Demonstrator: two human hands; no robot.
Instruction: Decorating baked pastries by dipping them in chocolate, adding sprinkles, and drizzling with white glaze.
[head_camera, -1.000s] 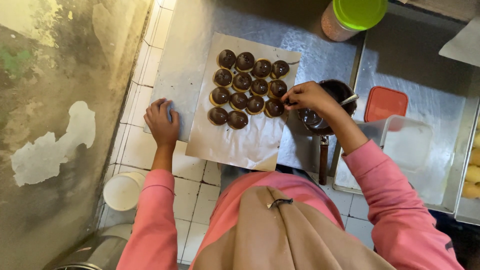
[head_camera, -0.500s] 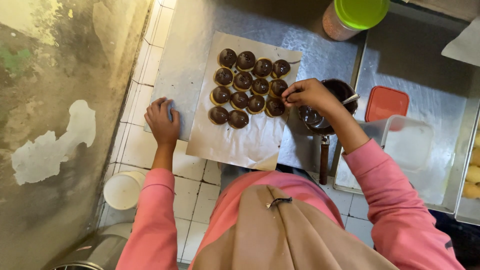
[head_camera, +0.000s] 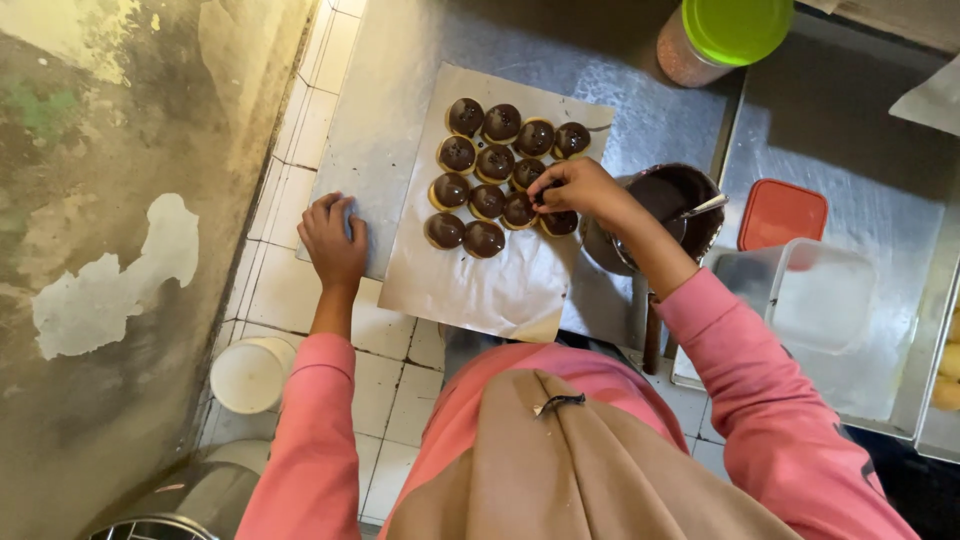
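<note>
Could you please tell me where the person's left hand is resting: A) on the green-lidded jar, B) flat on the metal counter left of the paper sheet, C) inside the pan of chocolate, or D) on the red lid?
B: the left hand lies palm-down on the metal counter, just left of the paper sheet, holding nothing.

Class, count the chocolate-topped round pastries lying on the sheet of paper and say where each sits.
13 pastries on the paper sheet: four in the top row, three next, four in the third row, two nearest the person. The right hand partly covers some; another may be hidden.
</note>
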